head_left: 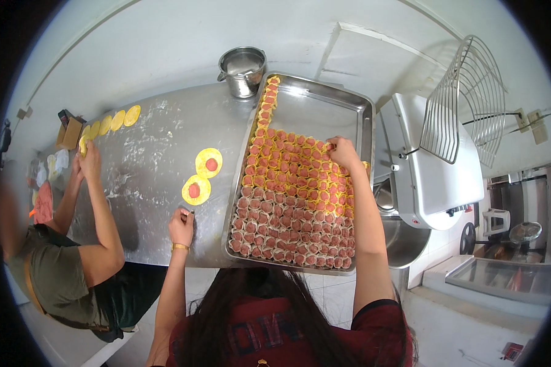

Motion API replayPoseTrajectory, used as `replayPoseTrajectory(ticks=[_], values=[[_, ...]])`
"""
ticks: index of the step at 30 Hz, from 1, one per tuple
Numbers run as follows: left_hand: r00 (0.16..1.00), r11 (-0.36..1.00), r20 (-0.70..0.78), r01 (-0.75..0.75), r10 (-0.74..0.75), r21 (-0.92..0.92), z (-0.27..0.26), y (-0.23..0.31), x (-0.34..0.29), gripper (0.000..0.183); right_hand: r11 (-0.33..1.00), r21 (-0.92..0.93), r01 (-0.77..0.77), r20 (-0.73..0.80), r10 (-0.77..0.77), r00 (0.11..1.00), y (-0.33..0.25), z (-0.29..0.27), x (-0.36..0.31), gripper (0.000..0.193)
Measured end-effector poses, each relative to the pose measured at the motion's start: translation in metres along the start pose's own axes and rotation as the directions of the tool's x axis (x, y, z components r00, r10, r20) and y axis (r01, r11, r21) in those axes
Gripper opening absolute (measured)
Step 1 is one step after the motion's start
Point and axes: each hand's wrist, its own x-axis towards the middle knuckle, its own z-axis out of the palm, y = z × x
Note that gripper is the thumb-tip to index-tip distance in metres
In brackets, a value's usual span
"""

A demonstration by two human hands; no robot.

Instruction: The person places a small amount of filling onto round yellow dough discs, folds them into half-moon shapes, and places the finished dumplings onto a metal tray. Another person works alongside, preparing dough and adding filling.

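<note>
My right hand (pixel 344 151) is over the large metal tray (pixel 369 116), with its fingertips pinched on an open-topped dumpling at the edge of the filled rows. Packed side by side in the tray are many dumplings (pixel 288 165) with pink meat tops; the far ones have yellow wrappers, the near ones whitish. My left hand (pixel 180 226) hovers by the table's front part with fingers curled together; what they hold, if anything, is too small to make out. Just beyond it lie two round yellow wrappers (pixel 209 153), each with a lump of pink filling (pixel 194 191).
A steel pot (pixel 243 70) stands behind the tray on the floured metal table (pixel 147 183). At the left, a co-worker (pixel 73 269) handles yellow wrappers (pixel 117 120) laid in a row. A white machine (pixel 431 165) with a wire guard (pixel 447 110) stands right of the tray.
</note>
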Motion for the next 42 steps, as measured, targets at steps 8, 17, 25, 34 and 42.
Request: replayPoseTrajectory(ticks=[8, 17, 25, 34, 42], values=[[0.999, 0.997, 0.006, 0.044, -0.044, -0.068, -0.001, -0.001, 0.003, 0.013, 0.999, 0.04, 0.015, 0.037, -0.017, 0.999, 0.003, -0.004, 0.003, 0.036], [0.99, 1.0, -0.14, 0.027, -0.029, -0.017, 0.009, 0.007, 0.021, 0.019, 0.996, 0.065, -0.056, -0.024, 0.058, 0.998, 0.007, -0.004, 0.006, 0.035], [0.993, 1.0, -0.115, 0.01, -0.008, 0.016, 0.008, 0.01, 0.025, 0.016, 0.99, 0.055, -0.132, 0.097, 0.126, 0.987, -0.006, -0.004, 0.007, 0.036], [0.994, 0.994, -0.104, -0.034, 0.023, -0.106, 0.01, -0.004, 0.028, 0.009, 0.974, 0.137, -0.183, -0.119, 0.2, 0.973, 0.002, -0.025, -0.018, 0.038], [0.872, 0.062, 0.379, 0.416, -0.312, -0.907, 0.002, -0.028, 0.015, 0.018, 0.79, 0.613, -0.02, 0.008, 0.019, 1.0, -0.135, 0.026, -0.088, 0.027]])
